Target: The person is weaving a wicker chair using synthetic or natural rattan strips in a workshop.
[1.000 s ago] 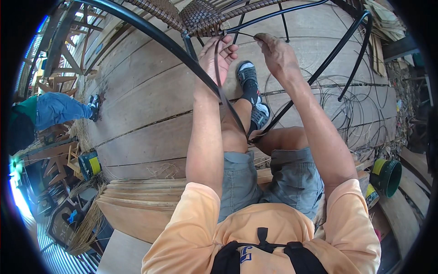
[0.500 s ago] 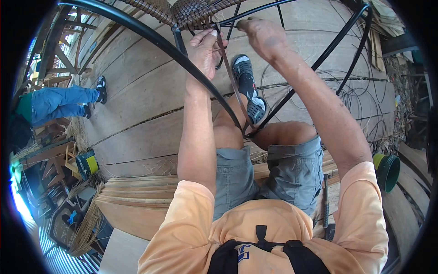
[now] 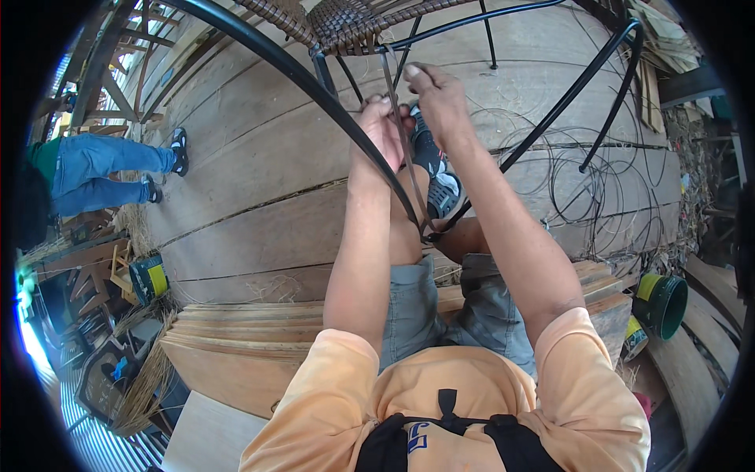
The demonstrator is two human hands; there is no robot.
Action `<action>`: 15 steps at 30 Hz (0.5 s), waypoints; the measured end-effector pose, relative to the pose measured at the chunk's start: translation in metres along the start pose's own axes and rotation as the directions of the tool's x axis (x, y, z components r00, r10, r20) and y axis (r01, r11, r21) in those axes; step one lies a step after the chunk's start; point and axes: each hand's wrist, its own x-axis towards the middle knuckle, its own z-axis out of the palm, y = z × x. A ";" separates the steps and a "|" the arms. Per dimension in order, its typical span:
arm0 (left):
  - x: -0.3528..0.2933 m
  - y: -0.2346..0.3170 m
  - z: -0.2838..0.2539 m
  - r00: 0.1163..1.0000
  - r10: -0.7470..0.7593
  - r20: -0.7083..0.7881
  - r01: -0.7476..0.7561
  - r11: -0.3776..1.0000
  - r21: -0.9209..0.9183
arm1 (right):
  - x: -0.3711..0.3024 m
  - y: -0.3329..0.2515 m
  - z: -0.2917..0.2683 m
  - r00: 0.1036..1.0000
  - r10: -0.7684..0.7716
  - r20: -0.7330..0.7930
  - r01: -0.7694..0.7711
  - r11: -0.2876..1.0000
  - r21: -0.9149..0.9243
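A brown woven chair seat (image 3: 354,27) on a black metal frame (image 3: 291,86) stands in front of me, at the top of the view. From its near edge a flat brown weaving strip (image 3: 399,102) hangs down toward the frame's bend between my knees. My left hand (image 3: 379,135) is below the seat edge, its fingers curled around the strip. Just right of the strip, my right hand (image 3: 442,102) is closed, thumb and forefinger pressed together. Whatever it pinches is too small to make out.
Loops of thin dark strand (image 3: 594,189) lie on the wooden floor to the right. Stacked boards (image 3: 244,330) are beside and under me. A green bucket (image 3: 664,307) lies at right, another bucket (image 3: 149,279) at left. Another person's legs (image 3: 118,165) extend in from the left.
My left hand has come down from the seat edge along the strip. The right hand has moved down and in toward it. The chair appears slightly lower and farther right.
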 end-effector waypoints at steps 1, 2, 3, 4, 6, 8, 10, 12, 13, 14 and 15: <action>0.001 -0.001 -0.003 1.000 0.003 0.002 -0.003 1.000 0.001 | -0.006 -0.016 0.003 0.993 0.101 0.054 -0.106 0.990 0.096; 0.002 -0.003 -0.006 1.000 -0.013 -0.006 0.014 1.000 0.018 | -0.002 -0.016 0.004 0.994 0.097 0.056 -0.102 0.990 0.096; 0.002 -0.004 -0.003 0.999 -0.031 -0.012 0.032 0.999 0.034 | 0.004 -0.016 0.004 0.992 0.089 0.087 -0.095 0.993 0.070; -0.001 -0.003 0.004 0.998 -0.052 -0.044 0.056 0.993 0.100 | 0.008 -0.015 0.003 0.990 0.081 0.118 -0.087 0.995 0.042; 0.006 0.013 -0.014 0.991 -0.089 -0.095 0.111 0.963 0.247 | 0.011 -0.008 0.002 0.994 -0.078 0.071 0.088 0.983 -0.159; 0.018 0.031 -0.024 0.929 0.220 -0.297 -0.096 0.920 0.380 | 0.007 -0.012 0.005 0.962 -0.256 0.092 0.270 0.861 -0.430; 0.020 0.044 -0.001 0.967 0.227 -0.111 -0.164 0.898 0.409 | 0.014 -0.007 0.003 0.959 -0.263 0.108 0.285 0.881 -0.378; 0.023 0.045 0.029 0.990 0.132 0.053 -0.140 0.844 0.518 | 0.012 -0.009 0.002 0.971 -0.174 0.166 0.207 0.956 -0.206; 0.028 0.045 0.029 0.987 0.114 0.115 -0.158 0.832 0.532 | 0.010 -0.013 0.003 0.968 -0.175 0.182 0.212 0.955 -0.207; 0.036 0.041 0.027 0.991 0.095 0.096 -0.131 0.849 0.512 | 0.006 -0.017 0.005 0.979 -0.053 0.195 0.059 0.998 -0.021; 0.042 0.038 0.028 0.994 0.072 0.081 -0.102 0.865 0.491 | 0.003 -0.021 0.003 0.972 0.067 0.226 -0.105 0.982 0.159</action>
